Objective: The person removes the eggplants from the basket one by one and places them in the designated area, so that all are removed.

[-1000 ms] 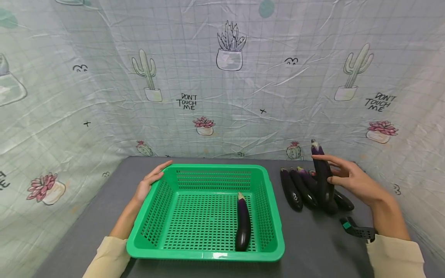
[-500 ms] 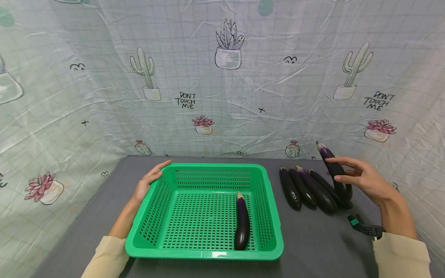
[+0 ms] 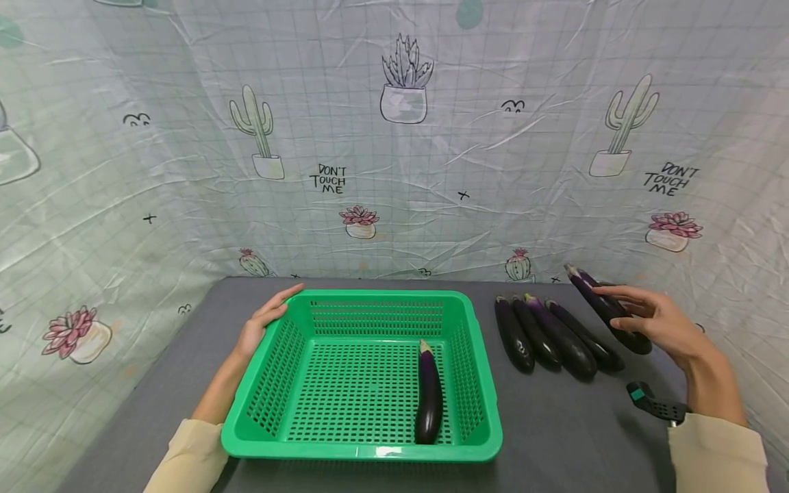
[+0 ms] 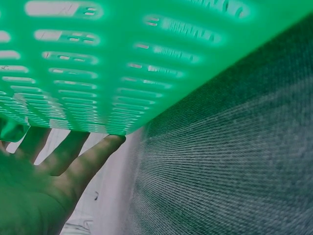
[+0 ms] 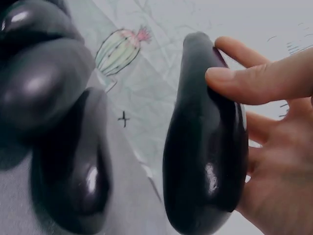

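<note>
In the head view, a green plastic basket [image 3: 362, 453] stands in the middle with one long dark eggplant [image 3: 429, 397] lying in its right part. My left hand [image 3: 255, 330] rests against the basket's left side, fingers stretched along the rim; the left wrist view shows straight fingers [image 4: 93, 156] touching the slotted outer wall. At the right, my right hand [image 3: 668, 330] grips another eggplant [image 3: 599, 305] between thumb and fingers. This eggplant slants, stem end up and to the left. The right wrist view shows the thumb pressed across its glossy body [image 5: 203, 152].
Several eggplants [image 3: 561, 339] lie side by side on the grey tabletop [image 3: 555, 438], between the basket and my right hand. A patterned plastic sheet [image 3: 431, 171] hangs behind and along the sides of the table. A black strap device [image 3: 659, 407] sits at my right wrist.
My right hand has carried the gripped eggplant to the right, off the others, and tilted it from nearly upright to a lower slant. The left hand and basket have stayed put.
</note>
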Demonstrator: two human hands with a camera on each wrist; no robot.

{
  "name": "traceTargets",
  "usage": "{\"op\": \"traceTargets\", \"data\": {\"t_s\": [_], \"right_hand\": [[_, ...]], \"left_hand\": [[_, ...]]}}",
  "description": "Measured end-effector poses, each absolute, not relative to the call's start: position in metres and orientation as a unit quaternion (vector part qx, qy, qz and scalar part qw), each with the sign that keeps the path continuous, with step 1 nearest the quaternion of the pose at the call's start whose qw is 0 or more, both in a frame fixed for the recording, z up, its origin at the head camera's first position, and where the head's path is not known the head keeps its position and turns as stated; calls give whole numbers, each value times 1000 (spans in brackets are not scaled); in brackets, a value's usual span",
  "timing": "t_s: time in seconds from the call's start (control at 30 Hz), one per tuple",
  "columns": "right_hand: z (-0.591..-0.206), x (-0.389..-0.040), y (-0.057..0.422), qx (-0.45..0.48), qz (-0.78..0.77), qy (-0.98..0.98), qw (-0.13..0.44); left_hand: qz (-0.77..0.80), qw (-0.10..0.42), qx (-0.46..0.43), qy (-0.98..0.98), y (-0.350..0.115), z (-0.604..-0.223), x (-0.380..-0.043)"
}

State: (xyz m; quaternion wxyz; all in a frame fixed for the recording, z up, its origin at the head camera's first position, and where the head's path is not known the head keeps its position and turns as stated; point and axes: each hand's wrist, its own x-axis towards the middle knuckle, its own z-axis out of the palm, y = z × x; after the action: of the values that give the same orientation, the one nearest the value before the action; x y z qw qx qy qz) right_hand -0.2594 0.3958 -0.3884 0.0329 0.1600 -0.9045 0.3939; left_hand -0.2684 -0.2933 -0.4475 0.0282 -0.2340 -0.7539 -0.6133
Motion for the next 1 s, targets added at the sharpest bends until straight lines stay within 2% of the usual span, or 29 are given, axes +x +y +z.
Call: {"op": "traceTargets", "data": {"t_s": [0.2, 0.43, 0.7, 1.0], "right_hand": [[-400, -268, 400, 126, 366, -922, 23], [-421, -278, 410, 121, 340, -932, 37], [-439, -282, 416, 160, 356, -919, 61], [-441, -285, 411, 123, 357, -926, 10]], "left_hand": [[-665, -11, -251, -704, -293, -447, -266], [-651, 1, -246, -718, -292, -447, -266], [-682, -22, -268, -680, -294, -448, -266], [-675, -15, -270, -686, -295, -448, -266]]}}
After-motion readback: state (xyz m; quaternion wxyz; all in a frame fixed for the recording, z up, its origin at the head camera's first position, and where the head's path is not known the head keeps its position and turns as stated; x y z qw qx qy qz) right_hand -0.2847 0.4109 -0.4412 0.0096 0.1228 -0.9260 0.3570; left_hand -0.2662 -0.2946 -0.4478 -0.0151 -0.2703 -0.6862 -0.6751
